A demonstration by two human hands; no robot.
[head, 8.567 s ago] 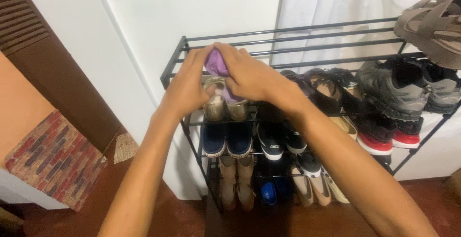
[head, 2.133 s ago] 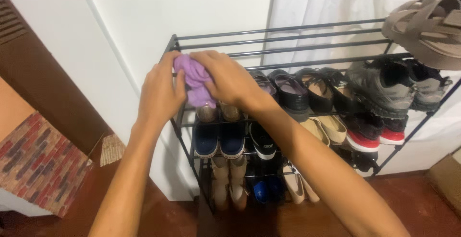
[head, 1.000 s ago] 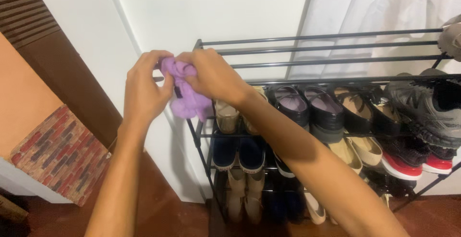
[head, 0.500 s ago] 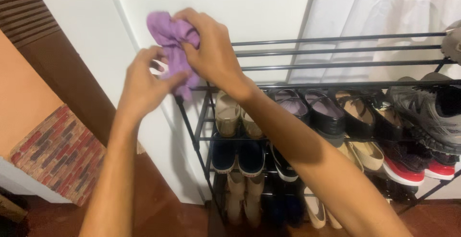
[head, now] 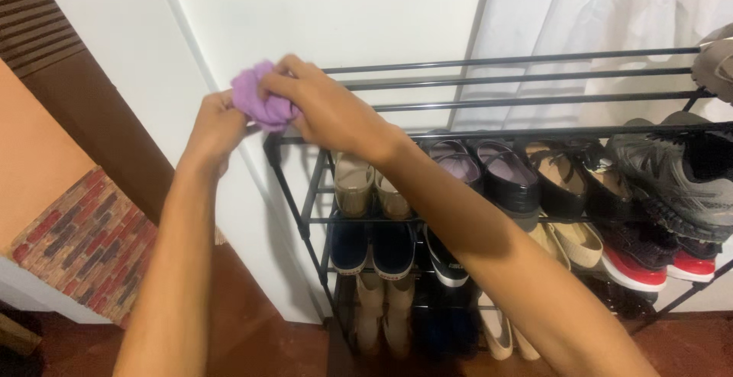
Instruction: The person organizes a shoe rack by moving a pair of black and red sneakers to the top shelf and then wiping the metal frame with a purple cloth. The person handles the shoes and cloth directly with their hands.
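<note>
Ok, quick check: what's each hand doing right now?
Left hand: closed on the purple cloth, gripping its left side.
Right hand: closed on the same cloth, fingers curled over its top, above the corner of the black shoe rack.

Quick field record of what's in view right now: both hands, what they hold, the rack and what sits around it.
left hand: grips the purple cloth
right hand: pinches the same cloth from the other side
cloth position: bunched, at the left top corner of the black shoe rack
top shelf: bare bars, a tan sandal at the right edge
lower shelves: rows of shoes
behind: white wall, white curtain
</note>
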